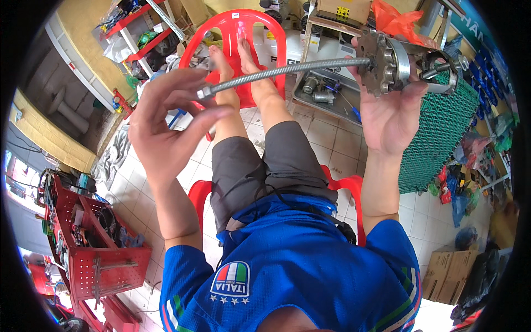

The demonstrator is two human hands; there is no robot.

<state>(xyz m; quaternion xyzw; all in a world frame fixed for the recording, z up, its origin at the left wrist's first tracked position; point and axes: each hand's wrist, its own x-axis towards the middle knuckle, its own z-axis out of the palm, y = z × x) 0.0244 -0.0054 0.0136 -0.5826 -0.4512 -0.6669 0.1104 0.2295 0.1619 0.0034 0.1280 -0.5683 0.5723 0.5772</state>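
Observation:
In my right hand (390, 119), raised at the upper right, is a metal mechanical part with a toothed, sprocket-like wheel (376, 63) and a cylindrical housing (441, 69). Fingers and thumb are wrapped round it from below. A long threaded rod (287, 68) sticks out of the wheel toward the left, bending slightly downward. At its free end sits a hex nut (205, 93). My left hand (168, 119) is beside that end, thumb and fingers curved and apart around the nut. Slight blur hides whether a fingertip touches it.
My bare feet rest on a red plastic chair (238, 19) ahead. A metal tray (345, 110) with motor-like parts and a screwdriver stands beyond my right wrist. A green woven mat (442, 133) hangs at right. Red tool cart (108, 271) at left; cardboard boxes (449, 275) at lower right.

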